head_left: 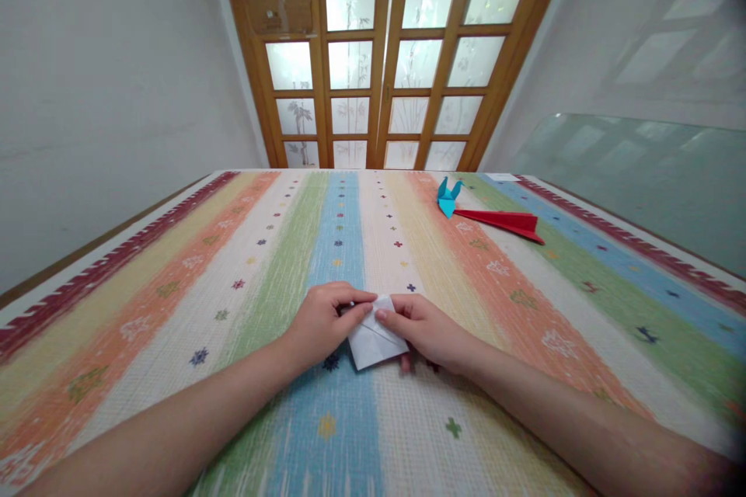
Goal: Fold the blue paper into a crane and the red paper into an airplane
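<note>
A small piece of folded white paper (376,343) is held between my two hands, just above or on the striped tablecloth. My left hand (329,318) pinches its upper left edge, thumb and forefinger near the top corner. On the other side, my right hand (428,326) grips the upper right edge with the thumb on top and other fingers underneath. A diagonal crease or folded edge runs across the paper's face. The undersides of the paper and most of my right fingers are hidden.
Farther back on the right, a blue origami crane (447,199) stands beside a red paper plane (504,223). The striped tablecloth (233,264) covers the table. Behind it are wooden doors with glass panes (378,62), and a glass panel (641,178) leans at the right wall.
</note>
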`<state>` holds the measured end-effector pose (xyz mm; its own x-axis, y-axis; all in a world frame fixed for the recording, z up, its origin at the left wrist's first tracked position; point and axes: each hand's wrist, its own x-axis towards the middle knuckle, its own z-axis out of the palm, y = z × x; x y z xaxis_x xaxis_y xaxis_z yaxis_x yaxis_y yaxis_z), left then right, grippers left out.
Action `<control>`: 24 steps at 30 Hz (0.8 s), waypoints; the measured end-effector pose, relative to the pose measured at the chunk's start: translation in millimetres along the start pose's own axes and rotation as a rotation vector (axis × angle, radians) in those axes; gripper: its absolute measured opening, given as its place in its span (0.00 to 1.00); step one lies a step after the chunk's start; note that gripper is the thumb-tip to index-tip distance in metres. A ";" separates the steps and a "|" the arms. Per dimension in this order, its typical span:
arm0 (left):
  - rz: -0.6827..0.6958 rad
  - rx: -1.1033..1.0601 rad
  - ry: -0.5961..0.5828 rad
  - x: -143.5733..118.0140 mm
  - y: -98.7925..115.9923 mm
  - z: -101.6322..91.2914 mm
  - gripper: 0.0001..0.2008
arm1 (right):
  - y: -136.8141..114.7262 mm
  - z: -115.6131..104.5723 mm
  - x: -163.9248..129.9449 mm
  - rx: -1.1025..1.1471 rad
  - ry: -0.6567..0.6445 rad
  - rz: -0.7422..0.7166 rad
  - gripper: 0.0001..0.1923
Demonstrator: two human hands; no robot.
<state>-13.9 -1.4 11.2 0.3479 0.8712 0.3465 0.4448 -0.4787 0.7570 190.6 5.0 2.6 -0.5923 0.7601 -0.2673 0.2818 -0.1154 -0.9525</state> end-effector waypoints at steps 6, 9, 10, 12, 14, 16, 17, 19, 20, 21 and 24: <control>0.008 0.012 -0.005 0.0 0.7 0.5 0.08 | 2.1 -0.8 0.9 0.006 0.012 -0.006 0.20; 0.000 0.029 -0.011 -0.8 2.1 0.5 0.08 | 4.9 0.3 2.9 0.026 0.011 -0.022 0.20; -0.006 0.036 -0.011 -1.4 2.3 0.6 0.08 | 5.7 1.2 3.3 0.038 0.010 -0.028 0.20; -0.022 0.040 -0.008 -2.9 2.2 1.3 0.11 | 6.3 3.3 3.0 0.053 0.038 -0.064 0.19; -0.032 0.010 0.018 -4.3 1.2 2.2 0.16 | 4.9 4.6 0.4 -0.012 0.143 -0.175 0.18; -0.026 -0.018 0.099 -4.9 -0.1 2.5 0.23 | 1.9 3.9 -4.2 -0.201 0.306 -0.408 0.15; -0.020 -0.018 0.158 -4.7 -0.6 2.1 0.25 | 0.1 2.5 -7.0 -0.323 0.386 -0.558 0.12; -0.027 0.006 0.265 -3.7 -1.4 0.0 0.23 | -2.6 -1.7 -12.2 -0.542 0.502 -0.844 0.09; -0.043 0.013 0.281 -2.9 -1.6 -1.3 0.19 | -3.2 -4.2 -14.4 -0.629 0.544 -0.948 0.11; -0.071 0.009 0.264 -2.1 -1.9 -2.5 0.16 | -3.3 -6.7 -16.1 -0.698 0.579 -1.023 0.13; -0.184 -0.097 0.064 -0.2 -3.1 -2.9 0.19 | -1.0 -12.1 -19.0 -0.872 0.626 -1.135 0.16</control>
<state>-17.8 0.2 10.4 0.2139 0.9494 0.2299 0.4134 -0.3012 0.8593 210.8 -1.6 10.4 -0.4567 0.3495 0.8181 0.3873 0.9060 -0.1709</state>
